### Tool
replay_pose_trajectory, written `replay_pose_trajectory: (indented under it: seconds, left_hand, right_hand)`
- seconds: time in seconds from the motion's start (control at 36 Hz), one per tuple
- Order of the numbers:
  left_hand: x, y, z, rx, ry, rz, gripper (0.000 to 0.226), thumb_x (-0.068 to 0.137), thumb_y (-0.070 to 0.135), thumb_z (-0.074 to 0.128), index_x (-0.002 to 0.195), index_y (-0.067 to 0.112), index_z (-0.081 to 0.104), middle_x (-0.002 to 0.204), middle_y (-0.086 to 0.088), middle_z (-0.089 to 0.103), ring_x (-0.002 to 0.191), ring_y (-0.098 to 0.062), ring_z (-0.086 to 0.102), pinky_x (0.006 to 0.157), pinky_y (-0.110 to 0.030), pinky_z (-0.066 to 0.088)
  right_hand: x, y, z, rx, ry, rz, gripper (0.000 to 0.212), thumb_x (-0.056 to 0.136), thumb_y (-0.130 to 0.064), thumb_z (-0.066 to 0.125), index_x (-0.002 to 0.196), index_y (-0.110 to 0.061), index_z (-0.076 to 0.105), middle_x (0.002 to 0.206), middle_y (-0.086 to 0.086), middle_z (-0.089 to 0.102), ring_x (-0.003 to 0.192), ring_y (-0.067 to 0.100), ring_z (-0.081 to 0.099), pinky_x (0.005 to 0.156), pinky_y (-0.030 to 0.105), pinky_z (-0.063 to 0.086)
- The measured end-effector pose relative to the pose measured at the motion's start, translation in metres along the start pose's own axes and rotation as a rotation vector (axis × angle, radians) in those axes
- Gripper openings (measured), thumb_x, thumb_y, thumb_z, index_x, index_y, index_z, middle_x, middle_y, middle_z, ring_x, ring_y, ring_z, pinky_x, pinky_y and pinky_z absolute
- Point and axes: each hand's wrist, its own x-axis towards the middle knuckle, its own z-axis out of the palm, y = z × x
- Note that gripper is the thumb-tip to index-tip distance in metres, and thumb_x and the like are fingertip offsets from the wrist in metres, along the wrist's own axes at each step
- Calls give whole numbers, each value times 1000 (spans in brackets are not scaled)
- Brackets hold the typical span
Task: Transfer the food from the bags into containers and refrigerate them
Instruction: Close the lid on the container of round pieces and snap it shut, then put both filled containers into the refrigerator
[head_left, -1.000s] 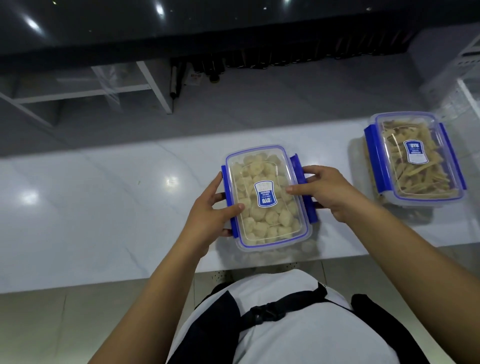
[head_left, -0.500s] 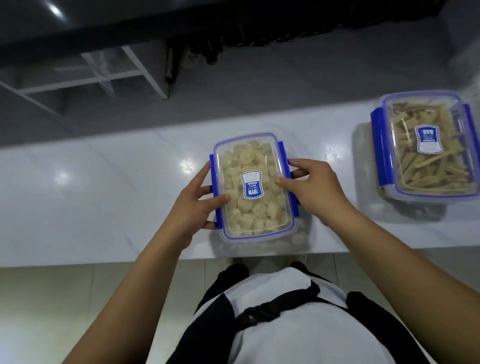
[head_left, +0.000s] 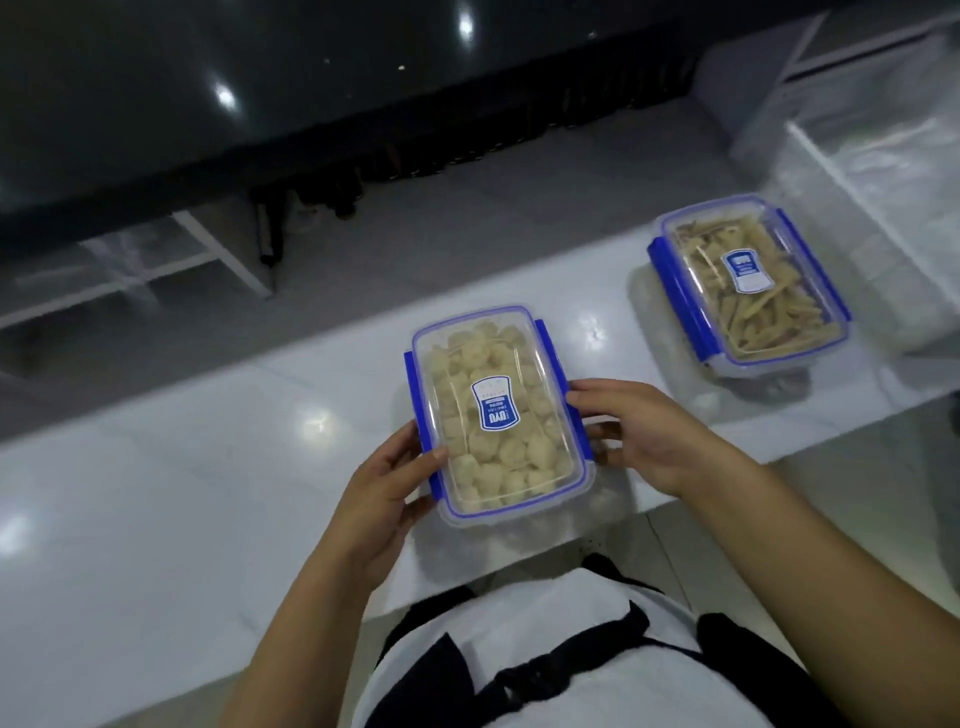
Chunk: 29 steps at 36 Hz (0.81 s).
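Observation:
A clear container with blue clips (head_left: 493, 358), full of pale round food pieces and closed with its lid, is at the near edge of the white counter (head_left: 208, 467). My left hand (head_left: 384, 493) grips its left side, thumb on the lid's edge. My right hand (head_left: 644, 436) holds its right side, fingers curled at the blue clip. A second closed container (head_left: 748, 286) with pale strips of food stands on the counter to the right, untouched.
Beyond the counter lies a grey floor with a white-framed rack (head_left: 197, 249) at the left and a dark cabinet (head_left: 311, 104) behind. White plastic-wrapped shelving (head_left: 872, 156) stands at the far right. The counter ends just in front of my body.
The view has tilted and the container looks closer and turned slightly. My right thumb has slid off the lid to the right clip. Both hands stay on its sides.

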Motion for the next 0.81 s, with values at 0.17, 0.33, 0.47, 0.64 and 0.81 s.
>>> replay_pose_trajectory:
  seconds: [0.17,0.33,0.47,0.64,0.81]
  left_hand:
    - [14,27,7,130,-303,60,53,82,36,80,131,40,62,131,9,67,116,-20,68,84,-43,61]
    - [15,30,50,301,-646,77,66,76,37,84,136,41,58,133,12,65,116,-18,68,80,-41,62]
    - [-5,11,111,375,-843,7,71,70,42,85,135,34,60,131,6,68,113,-22,70,80,-43,62]
    - [-42,-21,195,443,-1087,-87,65,76,29,84,136,28,61,130,-5,69,112,-31,70,77,-38,61]
    - [-87,-55,285,545,-1205,-70,55,76,27,81,127,39,66,128,0,70,108,-27,72,71,-32,60]
  right_hand:
    - [-61,29,4,219,232,-124,26,86,-20,71,111,-24,76,103,4,77,84,17,74,66,32,58]
    - [-143,80,18,403,584,-373,41,85,-17,67,125,-29,68,116,-3,75,101,14,73,76,30,57]
    - [-208,124,31,502,851,-558,50,69,-30,75,117,-45,71,122,-8,72,112,12,68,81,24,58]
    - [-280,177,15,524,1047,-625,73,69,-24,76,137,-40,54,130,-10,68,118,12,65,83,22,56]
    - [-335,232,-21,533,1152,-675,81,75,-16,82,143,-42,47,131,-14,66,118,11,64,85,22,56]
